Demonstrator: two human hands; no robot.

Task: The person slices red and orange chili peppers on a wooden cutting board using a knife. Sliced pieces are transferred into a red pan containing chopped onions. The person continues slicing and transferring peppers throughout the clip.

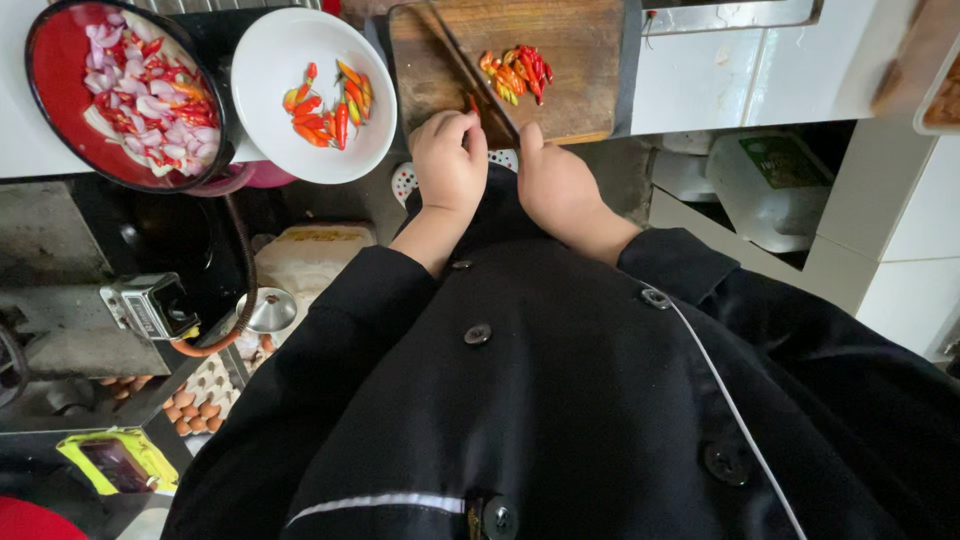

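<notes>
While the left hand (450, 160) pins a chili (473, 103) and the right hand (556, 182) grips a knife (470, 60) on the cutting board (580, 70), a white bowl (270, 50) beside it holds whole chilies (328, 104), and a red bowl (50, 100) holds sliced shallots (140, 90).

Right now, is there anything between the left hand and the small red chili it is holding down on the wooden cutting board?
Nothing visible does. The left hand already rests its fingertips on the small red chili on the wooden cutting board. The long knife blade, held by the right hand, lies right beside it.

A working kitchen is being shown: chillies (518, 70) are being cut on a wooden board (560, 60), egg trays (200, 400) stored below.
</notes>
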